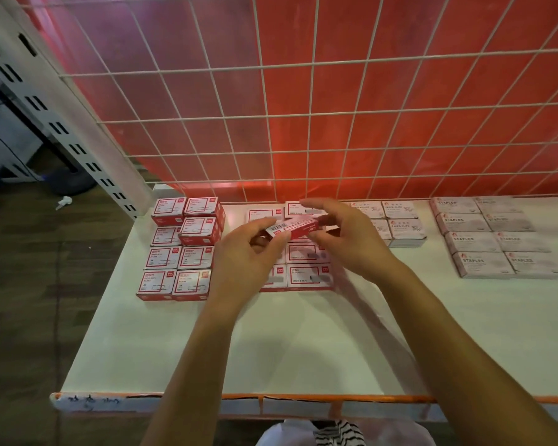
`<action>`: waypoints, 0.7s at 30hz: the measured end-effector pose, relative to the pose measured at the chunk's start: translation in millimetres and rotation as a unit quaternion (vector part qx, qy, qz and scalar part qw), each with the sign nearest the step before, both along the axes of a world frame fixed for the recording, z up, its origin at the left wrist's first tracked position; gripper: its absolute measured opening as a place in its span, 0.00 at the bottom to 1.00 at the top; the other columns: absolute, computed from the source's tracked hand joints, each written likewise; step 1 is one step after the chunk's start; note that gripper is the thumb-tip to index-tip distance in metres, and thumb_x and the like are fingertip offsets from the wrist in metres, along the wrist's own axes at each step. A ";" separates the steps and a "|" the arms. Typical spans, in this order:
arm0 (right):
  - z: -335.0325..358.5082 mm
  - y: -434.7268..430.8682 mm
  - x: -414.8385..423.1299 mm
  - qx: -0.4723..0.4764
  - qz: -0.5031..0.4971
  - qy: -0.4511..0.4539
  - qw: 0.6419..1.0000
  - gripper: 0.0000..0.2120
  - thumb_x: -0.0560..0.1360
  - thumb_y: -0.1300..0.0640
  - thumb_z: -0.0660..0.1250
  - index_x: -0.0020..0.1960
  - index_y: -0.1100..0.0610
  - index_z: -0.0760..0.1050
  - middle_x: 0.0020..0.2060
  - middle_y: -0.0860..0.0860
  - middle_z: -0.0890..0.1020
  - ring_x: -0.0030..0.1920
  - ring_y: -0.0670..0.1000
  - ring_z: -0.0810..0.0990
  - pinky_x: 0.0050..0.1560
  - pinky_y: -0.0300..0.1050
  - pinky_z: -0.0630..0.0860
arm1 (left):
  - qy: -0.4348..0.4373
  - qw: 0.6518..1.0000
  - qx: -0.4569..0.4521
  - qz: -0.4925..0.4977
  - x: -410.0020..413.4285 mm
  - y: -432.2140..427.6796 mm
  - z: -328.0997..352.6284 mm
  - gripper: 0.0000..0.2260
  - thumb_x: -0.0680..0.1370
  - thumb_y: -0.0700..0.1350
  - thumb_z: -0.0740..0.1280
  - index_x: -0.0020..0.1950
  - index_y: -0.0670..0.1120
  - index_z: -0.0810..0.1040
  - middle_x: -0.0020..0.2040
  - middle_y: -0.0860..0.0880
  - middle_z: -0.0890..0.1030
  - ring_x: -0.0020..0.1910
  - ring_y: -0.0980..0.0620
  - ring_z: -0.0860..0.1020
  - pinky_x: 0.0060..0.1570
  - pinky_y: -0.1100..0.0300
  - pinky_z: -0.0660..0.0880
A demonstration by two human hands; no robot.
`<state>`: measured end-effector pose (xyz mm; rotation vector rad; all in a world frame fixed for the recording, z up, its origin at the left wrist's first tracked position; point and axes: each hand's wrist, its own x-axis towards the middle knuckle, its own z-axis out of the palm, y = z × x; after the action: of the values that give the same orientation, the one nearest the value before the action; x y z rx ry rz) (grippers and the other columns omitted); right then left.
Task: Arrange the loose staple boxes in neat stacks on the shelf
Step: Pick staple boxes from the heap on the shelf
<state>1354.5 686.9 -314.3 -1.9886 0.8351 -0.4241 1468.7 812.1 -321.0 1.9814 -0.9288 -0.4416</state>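
At the upper left of the frame stands a white slotted metal shelf upright [62, 123]. Left of centre, a block of small red-and-white cardboard boxes [181, 252] sits on the flat white shelf board [303, 349] in two columns, with some boxes stacked higher at the back.

In the middle, the left hand [242, 255] curls its thumb and fingers round the left end of a long, narrow red-and-white staple box [295, 228], barcode side up. The right hand [345, 239] pinches the box's right end, its upper fingers reaching out over the top. The box is held in the air, slightly tilted, just above two columns of flat red-and-white staple boxes [308, 275] lying on the board, partly hidden by the hands.

Right of centre lie pale pink boxes printed PAPER CLIPS [403, 222], and at the far right a two-column block of pale pink boxes printed STAPLES [496, 236]. Behind everything rises a white wire grid over a red panel [303, 91].
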 end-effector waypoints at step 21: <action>0.0 4.4 -13.2 0.248 -0.083 -0.100 0.960 0.06 0.77 0.57 0.65 0.43 0.56 0.80 0.36 0.49 0.84 0.31 0.42 0.79 0.32 0.33 0.73 | 0.112 0.994 0.004 -0.011 -0.1 1.7 -8.8 0.13 0.82 0.55 0.54 0.52 0.57 0.77 0.45 0.54 0.84 0.44 0.55 0.82 0.48 0.57 0.81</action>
<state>1341.4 691.3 -314.3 -1.3959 0.8829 -0.4519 1468.6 813.8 -329.8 1.8847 -0.8092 -0.6668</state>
